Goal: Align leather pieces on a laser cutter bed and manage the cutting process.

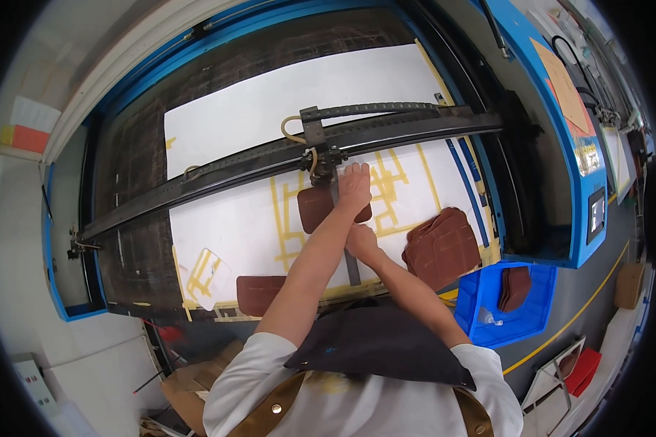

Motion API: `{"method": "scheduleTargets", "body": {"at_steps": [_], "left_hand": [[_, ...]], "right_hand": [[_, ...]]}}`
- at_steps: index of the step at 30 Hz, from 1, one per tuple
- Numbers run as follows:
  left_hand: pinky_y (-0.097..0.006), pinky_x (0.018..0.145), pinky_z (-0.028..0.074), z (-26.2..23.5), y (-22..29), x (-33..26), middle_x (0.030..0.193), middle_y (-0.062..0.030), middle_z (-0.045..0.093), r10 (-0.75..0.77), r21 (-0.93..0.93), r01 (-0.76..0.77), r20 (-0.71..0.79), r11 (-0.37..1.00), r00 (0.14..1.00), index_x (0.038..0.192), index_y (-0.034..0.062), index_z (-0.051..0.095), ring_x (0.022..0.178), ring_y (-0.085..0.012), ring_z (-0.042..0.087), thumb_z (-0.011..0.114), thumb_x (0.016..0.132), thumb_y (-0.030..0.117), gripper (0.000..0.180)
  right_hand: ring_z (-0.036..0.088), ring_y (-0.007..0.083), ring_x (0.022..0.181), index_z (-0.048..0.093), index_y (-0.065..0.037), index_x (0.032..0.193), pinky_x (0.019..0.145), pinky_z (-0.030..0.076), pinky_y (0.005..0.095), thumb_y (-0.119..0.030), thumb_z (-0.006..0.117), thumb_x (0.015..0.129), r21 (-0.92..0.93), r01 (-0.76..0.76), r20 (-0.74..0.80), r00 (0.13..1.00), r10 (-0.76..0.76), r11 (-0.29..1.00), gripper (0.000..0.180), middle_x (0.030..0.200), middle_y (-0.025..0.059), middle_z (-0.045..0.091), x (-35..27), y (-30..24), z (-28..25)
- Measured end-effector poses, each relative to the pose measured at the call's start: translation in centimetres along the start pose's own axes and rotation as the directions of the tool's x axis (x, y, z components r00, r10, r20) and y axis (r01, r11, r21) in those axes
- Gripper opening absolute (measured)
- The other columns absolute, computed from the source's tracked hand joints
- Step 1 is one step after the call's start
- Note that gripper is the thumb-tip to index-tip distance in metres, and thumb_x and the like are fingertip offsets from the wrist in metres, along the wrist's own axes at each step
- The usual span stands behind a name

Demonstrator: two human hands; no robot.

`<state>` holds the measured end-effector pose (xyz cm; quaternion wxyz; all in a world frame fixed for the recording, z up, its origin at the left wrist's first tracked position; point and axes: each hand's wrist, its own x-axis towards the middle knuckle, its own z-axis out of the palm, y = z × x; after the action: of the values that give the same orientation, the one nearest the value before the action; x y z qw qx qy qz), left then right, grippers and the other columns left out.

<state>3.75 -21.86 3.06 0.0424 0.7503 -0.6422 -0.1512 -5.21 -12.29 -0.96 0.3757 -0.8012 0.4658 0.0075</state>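
Observation:
A brown, leather-like panel with rounded corners (317, 210) lies on the white sheet under the machine's black gantry. Across it runs a narrow grey straightedge (353, 269), pointing toward me. My left hand (354, 186) lies over the panel's far part beside the straightedge, its fingers stretched away from me. Just nearer than the panel, my right hand (361, 242) is closed next to the straightedge; whatever it holds is hidden. A second brown piece (259, 295) rests at the near edge, partly behind my left forearm. To the right sits a stack of brown pieces (444, 247).
The gantry (233, 169) with its head (321, 162) crosses the bed just beyond my hands. Yellow tape strips mark the white sheet (226, 95). A white taped plate (208, 278) lies left. A blue crate (499, 335) holding brown pieces stands at the near right.

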Motion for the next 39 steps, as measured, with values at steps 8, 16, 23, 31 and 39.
{"method": "scheduleTargets", "body": {"at_steps": [8,16,23,31,39], "left_hand": [[-0.048,0.085,0.05,-0.3,-0.9,0.9,0.112,-0.0136,0.058,0.058,0.045,-0.067,0.176,0.997,0.983,0.113,0.0058,0.055,0.108,-0.0303,0.058,0.067,0.072,0.008,0.043],[-0.045,0.082,0.051,0.5,-1.4,-0.1,0.105,-0.0104,0.061,0.181,0.108,-0.179,-0.012,0.978,0.983,0.109,0.0068,0.059,0.106,-0.027,0.058,0.066,0.072,0.009,0.038],[-0.044,0.08,0.051,1.8,-1.4,-3.3,0.099,-0.0105,0.062,0.191,0.034,-0.189,-0.099,0.981,0.976,0.101,0.0075,0.064,0.097,-0.0281,0.061,0.066,0.076,0.009,0.025],[-0.048,0.109,0.036,3.2,-6.2,-9.9,0.132,-0.0181,0.058,-0.109,-0.158,0.034,-0.494,0.987,0.862,0.124,0.0002,0.058,0.128,-0.0358,0.05,0.057,0.093,0.028,0.042],[-0.052,0.115,0.025,4.0,-7.7,-10.2,0.138,-0.0176,0.054,-0.064,-0.313,-0.039,-0.312,0.949,0.948,0.132,0.0041,0.053,0.136,-0.0339,0.043,0.052,0.096,0.024,0.041]], "right_hand": [[0.066,0.0448,0.077,0.042,-0.004,0.131,0.071,0.053,0.0548,-0.011,0.063,0.081,0.005,-0.008,-0.009,1.0,0.008,1.0,0.054,0.079,0.0247,0.067,0.1,-0.5,-0.4],[0.066,0.0456,0.078,0.053,-0.001,0.117,0.071,0.053,0.0539,-0.015,0.065,0.081,-0.003,0.014,-0.055,0.998,-0.015,1.0,0.041,0.08,0.0262,0.067,-0.1,-0.1,0.0],[0.067,0.0431,0.081,0.049,-0.004,0.128,0.074,0.054,0.0526,-0.013,0.066,0.08,-0.091,0.087,0.053,0.995,-0.083,0.992,0.052,0.083,0.0228,0.069,-0.1,0.5,-0.1],[0.067,0.0435,0.077,0.021,-0.006,0.151,0.07,0.054,0.0527,-0.014,0.067,0.081,0.004,-0.004,-0.015,1.0,0.004,1.0,0.085,0.08,0.0258,0.068,-0.2,-0.4,-0.6],[0.067,0.0435,0.074,0.017,-0.01,0.154,0.069,0.054,0.0528,-0.014,0.067,0.08,-0.007,0.004,-0.025,1.0,-0.004,1.0,0.09,0.081,0.0233,0.069,-0.3,-0.2,-0.4]]}}
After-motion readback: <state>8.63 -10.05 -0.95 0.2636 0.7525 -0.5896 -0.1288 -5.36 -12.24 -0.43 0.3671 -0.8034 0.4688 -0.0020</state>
